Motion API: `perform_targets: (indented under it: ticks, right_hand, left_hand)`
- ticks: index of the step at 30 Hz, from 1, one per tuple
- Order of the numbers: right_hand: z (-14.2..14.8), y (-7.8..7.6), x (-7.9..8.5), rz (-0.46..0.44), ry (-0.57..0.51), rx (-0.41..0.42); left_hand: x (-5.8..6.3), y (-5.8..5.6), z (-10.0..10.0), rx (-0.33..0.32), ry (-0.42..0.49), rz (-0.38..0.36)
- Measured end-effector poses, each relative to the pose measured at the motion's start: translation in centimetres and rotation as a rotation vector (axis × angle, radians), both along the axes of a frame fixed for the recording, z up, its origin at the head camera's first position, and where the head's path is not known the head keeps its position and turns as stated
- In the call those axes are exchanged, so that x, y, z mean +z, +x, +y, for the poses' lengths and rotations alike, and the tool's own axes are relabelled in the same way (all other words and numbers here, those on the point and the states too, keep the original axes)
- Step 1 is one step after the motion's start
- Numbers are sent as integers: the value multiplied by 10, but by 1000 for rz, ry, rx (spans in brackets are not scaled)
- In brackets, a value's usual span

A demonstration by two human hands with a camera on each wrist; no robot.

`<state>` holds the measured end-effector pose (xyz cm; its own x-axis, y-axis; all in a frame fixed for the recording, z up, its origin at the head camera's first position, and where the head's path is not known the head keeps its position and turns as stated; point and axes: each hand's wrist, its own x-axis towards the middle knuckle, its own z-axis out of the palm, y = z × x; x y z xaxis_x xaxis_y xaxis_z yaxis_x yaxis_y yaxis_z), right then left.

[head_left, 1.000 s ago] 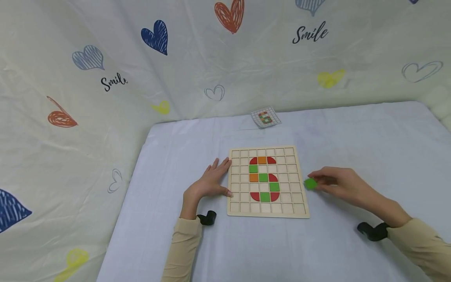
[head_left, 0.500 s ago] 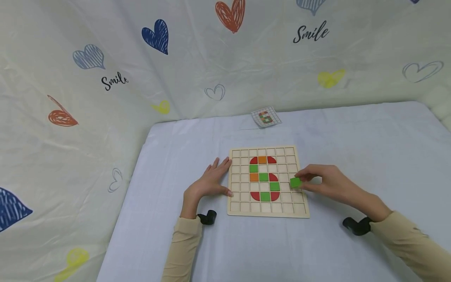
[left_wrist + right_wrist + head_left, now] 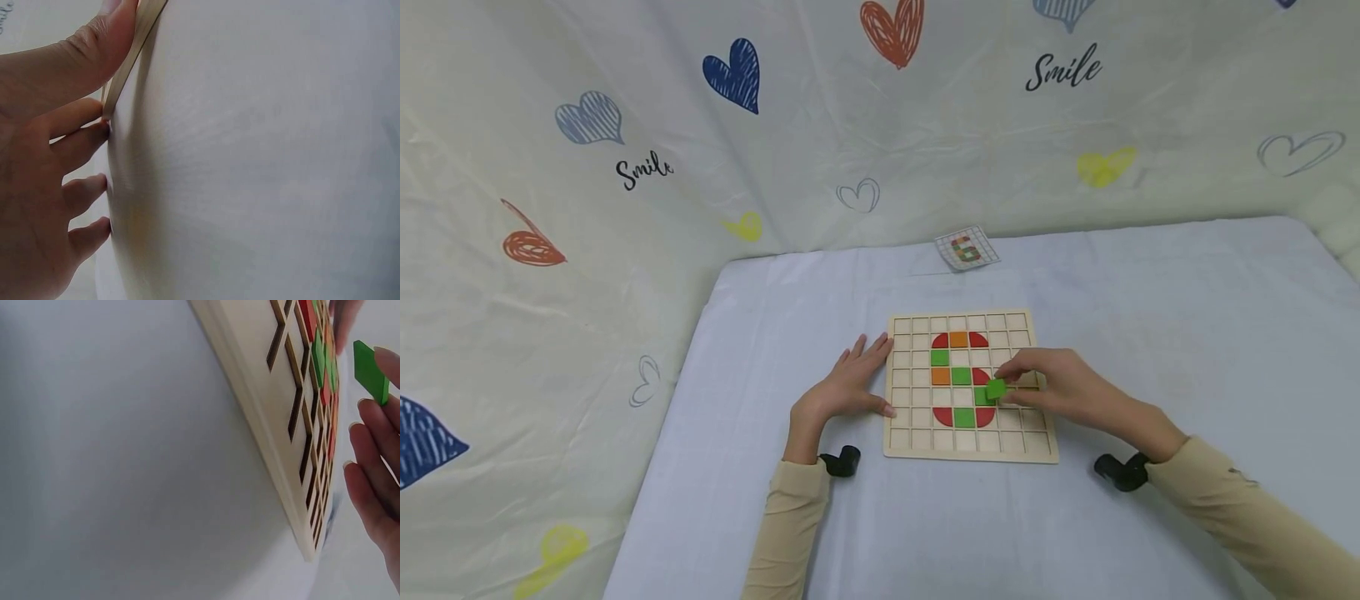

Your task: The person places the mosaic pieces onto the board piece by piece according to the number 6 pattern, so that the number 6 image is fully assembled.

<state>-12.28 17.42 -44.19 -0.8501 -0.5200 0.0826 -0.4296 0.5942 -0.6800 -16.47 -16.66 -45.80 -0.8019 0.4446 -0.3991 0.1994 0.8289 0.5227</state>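
A wooden grid board (image 3: 1030, 446) lies on the table, with red, orange and green tiles set in some of its squares. My left hand (image 3: 846, 387) is spread along the board's left side; the thumb and fingertips touch its edge. In the left wrist view the left hand (image 3: 50, 150) has its thumb on the board's edge (image 3: 134, 62). My right hand (image 3: 1060, 383) pinches a green square tile (image 3: 996, 389) between thumb and finger, over the board's middle right part. The right wrist view shows this green tile (image 3: 370, 372) raised above the grid, the other fingers loosely bent.
A small card (image 3: 967, 249) printed with a similar coloured pattern lies at the table's back edge. A white cloth (image 3: 962, 533) covers the table. Behind it hangs a curtain (image 3: 805, 125) with hearts. A black wrist camera (image 3: 1123, 472) sits below the right wrist.
My right hand has moved left with the green tile, from beside the board's right edge to over its coloured tiles. The left hand has stayed put.
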Motion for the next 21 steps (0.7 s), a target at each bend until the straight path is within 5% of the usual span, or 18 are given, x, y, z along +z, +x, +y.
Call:
perform_targets:
  ticks: [21]
  right_hand:
    - [-51,-13,-9,-43,42,34]
  left_hand:
    - [4,1,0,4,18,-7]
